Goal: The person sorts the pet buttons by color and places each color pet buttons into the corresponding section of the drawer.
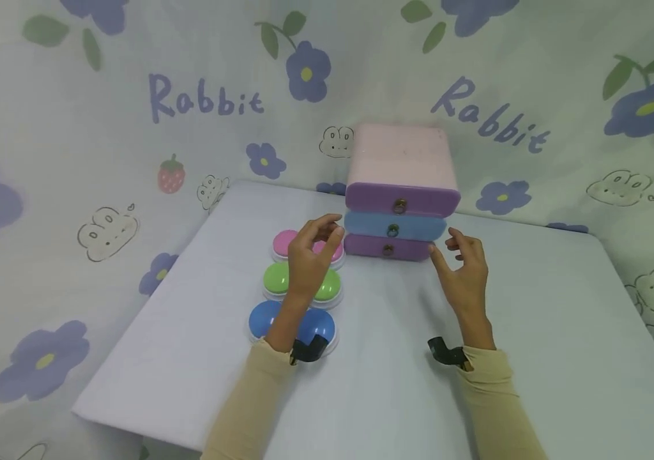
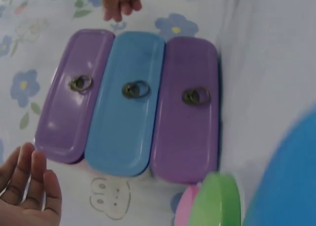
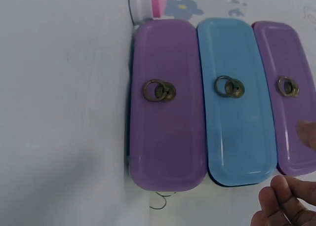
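Observation:
A small drawer cabinet (image 1: 402, 153) with a pale pink top stands at the back of the table. Its front has a purple top drawer (image 1: 370, 199), a blue middle drawer (image 2: 126, 132) and a purple bottom drawer (image 3: 168, 132), each with a brass ring pull, all pushed in. My left hand (image 1: 310, 259) hovers at the cabinet's left side, over the domed buttons, fingers loosely bent and holding nothing. On the other side, my right hand (image 1: 466, 271) hangs in the air near the right edge, thumb and fingers apart, nothing between them.
Left of the cabinet, round domed buttons on white bases stand in pairs: pink (image 1: 284, 243), green (image 1: 274, 278) and blue (image 1: 317, 322), partly behind my left hand and forearm. A white cloth covers the table (image 1: 189, 358). Behind hangs a patterned curtain (image 1: 200, 51).

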A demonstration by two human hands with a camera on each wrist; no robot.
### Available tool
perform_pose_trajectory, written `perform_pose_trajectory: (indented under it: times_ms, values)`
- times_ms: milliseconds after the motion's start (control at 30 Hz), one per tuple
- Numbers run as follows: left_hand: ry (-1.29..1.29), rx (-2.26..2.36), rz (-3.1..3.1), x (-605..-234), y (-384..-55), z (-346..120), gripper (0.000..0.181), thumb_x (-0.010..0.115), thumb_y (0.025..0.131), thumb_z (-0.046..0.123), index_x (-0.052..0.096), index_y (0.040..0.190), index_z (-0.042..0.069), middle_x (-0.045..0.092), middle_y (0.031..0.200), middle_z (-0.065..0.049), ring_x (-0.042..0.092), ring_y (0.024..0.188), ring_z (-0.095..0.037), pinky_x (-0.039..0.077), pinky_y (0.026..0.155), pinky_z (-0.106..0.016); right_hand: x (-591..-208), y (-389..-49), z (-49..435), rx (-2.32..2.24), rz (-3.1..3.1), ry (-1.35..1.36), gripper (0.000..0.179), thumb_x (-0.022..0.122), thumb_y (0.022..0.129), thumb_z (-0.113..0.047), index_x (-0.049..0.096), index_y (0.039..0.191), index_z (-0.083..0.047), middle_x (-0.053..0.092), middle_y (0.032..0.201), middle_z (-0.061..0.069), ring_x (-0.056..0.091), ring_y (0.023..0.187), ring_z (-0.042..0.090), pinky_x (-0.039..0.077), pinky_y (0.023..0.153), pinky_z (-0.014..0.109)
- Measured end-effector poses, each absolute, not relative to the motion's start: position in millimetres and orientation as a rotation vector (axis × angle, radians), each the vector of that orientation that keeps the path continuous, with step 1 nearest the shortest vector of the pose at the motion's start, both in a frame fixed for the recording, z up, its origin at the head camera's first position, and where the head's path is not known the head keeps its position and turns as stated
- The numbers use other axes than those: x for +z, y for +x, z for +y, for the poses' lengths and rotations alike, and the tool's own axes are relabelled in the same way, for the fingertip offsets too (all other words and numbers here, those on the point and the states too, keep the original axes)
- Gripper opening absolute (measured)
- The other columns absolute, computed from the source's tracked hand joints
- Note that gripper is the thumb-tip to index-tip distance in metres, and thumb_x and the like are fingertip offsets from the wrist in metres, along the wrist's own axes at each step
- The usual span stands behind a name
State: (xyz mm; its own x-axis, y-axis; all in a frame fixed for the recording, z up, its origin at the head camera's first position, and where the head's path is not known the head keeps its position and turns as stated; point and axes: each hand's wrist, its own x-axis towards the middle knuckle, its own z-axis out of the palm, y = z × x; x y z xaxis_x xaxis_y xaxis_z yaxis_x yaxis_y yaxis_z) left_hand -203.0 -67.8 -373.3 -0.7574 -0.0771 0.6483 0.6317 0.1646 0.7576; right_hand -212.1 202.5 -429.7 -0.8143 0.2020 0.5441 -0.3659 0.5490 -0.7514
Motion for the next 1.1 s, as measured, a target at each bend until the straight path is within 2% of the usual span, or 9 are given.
perform_pose_trajectory:
  times_ms: [100, 267, 500, 733, 933, 1100]
  values:
    - [-0.522, -1.69, -1.862, -375.2, -200.6, -58.1, 0.024, 0.065, 0.093, -0.004, 0.065, 0.114, -0.013, 0.066, 0.094, -0.023, 0.062, 0.083, -0.025, 0.052, 0.08, -0.029, -436.7, -217.0, 201.1, 1.28, -2.205, 0.084, 0.051, 0.077, 0.09, -0.015, 0.058, 0.134, 0.002, 0.055, 0.113, 0.017, 0.053, 0.107, 0.028, 0.04, 0.088, 0.039]
    - [-0.54, -1.749, -1.83, -376.7, -200.6, -38.9, 0.024, 0.064, 0.093, -0.006, 0.064, 0.115, -0.015, 0.065, 0.095, -0.025, 0.061, 0.085, -0.03, 0.051, 0.08, -0.029, -444.8, -226.8, 203.7, 1.294, -2.174, 0.048, 0.048, 0.077, 0.09, -0.013, 0.061, 0.131, 0.004, 0.055, 0.11, 0.019, 0.053, 0.102, 0.029, 0.04, 0.086, 0.037]
    - [-0.532, -1.804, -1.815, -377.5, -209.1, -11.8, 0.025, 0.064, 0.093, -0.004, 0.064, 0.116, -0.014, 0.064, 0.097, -0.025, 0.061, 0.087, -0.036, 0.052, 0.082, -0.039, -446.8, -240.5, 209.5, 1.312, -2.169, 0.021, 0.044, 0.077, 0.09, -0.017, 0.064, 0.127, 0.003, 0.055, 0.107, 0.019, 0.053, 0.099, 0.029, 0.039, 0.085, 0.035]
    - [-0.525, -1.787, -1.824, -386.4, -228.7, 3.4, 0.025, 0.067, 0.092, -0.002, 0.065, 0.114, -0.013, 0.065, 0.095, -0.024, 0.062, 0.085, -0.037, 0.053, 0.08, -0.047, -448.4, -256.6, 211.4, 1.341, -2.12, 0.024, 0.042, 0.077, 0.09, -0.015, 0.066, 0.125, 0.005, 0.056, 0.105, 0.019, 0.055, 0.097, 0.028, 0.042, 0.085, 0.044]
    - [-0.51, -1.737, -1.813, -406.9, -252.1, 16.8, 0.026, 0.071, 0.091, 0.002, 0.067, 0.115, -0.009, 0.065, 0.095, -0.021, 0.064, 0.082, -0.034, 0.055, 0.077, -0.047, -447.5, -264.8, 214.2, 1.322, -2.086, 0.059, 0.038, 0.078, 0.088, -0.014, 0.068, 0.12, 0.005, 0.058, 0.102, 0.019, 0.056, 0.094, 0.029, 0.042, 0.082, 0.04]
    - [-0.459, -1.675, -1.836, -417.5, -264.7, 26.0, 0.026, 0.072, 0.093, 0.012, 0.071, 0.114, -0.002, 0.067, 0.094, -0.013, 0.065, 0.081, -0.023, 0.056, 0.075, -0.038, -447.6, -268.6, 217.6, 1.279, -2.079, 0.07, 0.037, 0.08, 0.087, -0.014, 0.07, 0.117, 0.005, 0.06, 0.1, 0.017, 0.058, 0.091, 0.028, 0.044, 0.08, 0.037]
